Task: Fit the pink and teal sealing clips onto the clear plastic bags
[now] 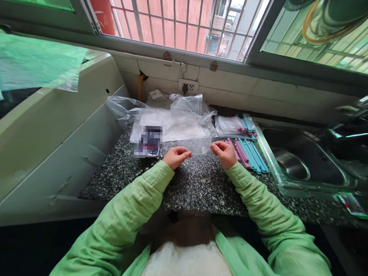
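Note:
A small clear plastic bag [201, 146] spans the gap between my two hands over the speckled countertop. My left hand [176, 157] pinches at its lower left corner, thumb against the fingers. At its right edge, my right hand [224, 154] is also closed in a pinch. Just right of that hand lie flat pink strips [242, 153] and blue strips [255, 157], side by side. Behind the small bag is a pile of white and clear plastic bags [175, 123]. A phone [148, 142] with a blurred-out screen lies left of my left hand.
Farther back on the right, clear packets [228, 125] lie with more pink and blue strips. A steel sink [310, 158] borders the counter [197, 186] on the right. A pale appliance [67, 97] stands left. A wall socket [188, 86] holds a plug below the barred window.

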`<act>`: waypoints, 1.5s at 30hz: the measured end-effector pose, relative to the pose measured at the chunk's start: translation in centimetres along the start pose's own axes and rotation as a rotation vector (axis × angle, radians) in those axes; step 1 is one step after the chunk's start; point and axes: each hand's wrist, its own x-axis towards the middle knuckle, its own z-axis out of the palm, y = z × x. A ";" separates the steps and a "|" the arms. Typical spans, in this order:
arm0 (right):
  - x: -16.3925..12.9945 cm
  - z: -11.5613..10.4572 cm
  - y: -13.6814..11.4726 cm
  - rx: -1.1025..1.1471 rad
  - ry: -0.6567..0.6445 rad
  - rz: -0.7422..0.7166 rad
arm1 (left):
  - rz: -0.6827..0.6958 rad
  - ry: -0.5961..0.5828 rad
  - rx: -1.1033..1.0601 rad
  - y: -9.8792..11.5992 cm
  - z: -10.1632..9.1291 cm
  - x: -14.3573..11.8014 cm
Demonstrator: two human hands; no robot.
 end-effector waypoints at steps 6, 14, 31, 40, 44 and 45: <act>-0.9 1.0 -0.3 -0.014 -0.151 0.072 | 0.059 0.083 0.034 0.0 0.1 0.1; -0.7 1.1 0.0 0.041 -0.160 0.129 | 0.065 0.126 0.042 -0.1 0.5 0.3; 0.7 -1.0 0.4 -0.192 -0.275 0.052 | 0.009 0.143 0.088 0.2 0.1 0.4; 1.4 -2.4 0.5 -0.070 -0.264 0.125 | 0.005 0.007 -0.010 0.0 0.2 0.2; 1.5 -2.7 0.3 -0.021 -0.195 0.084 | -0.011 -0.135 0.012 -0.1 0.4 0.0; 1.4 -2.6 0.1 -0.023 -0.193 0.065 | -0.018 -0.172 0.022 -0.1 0.4 0.0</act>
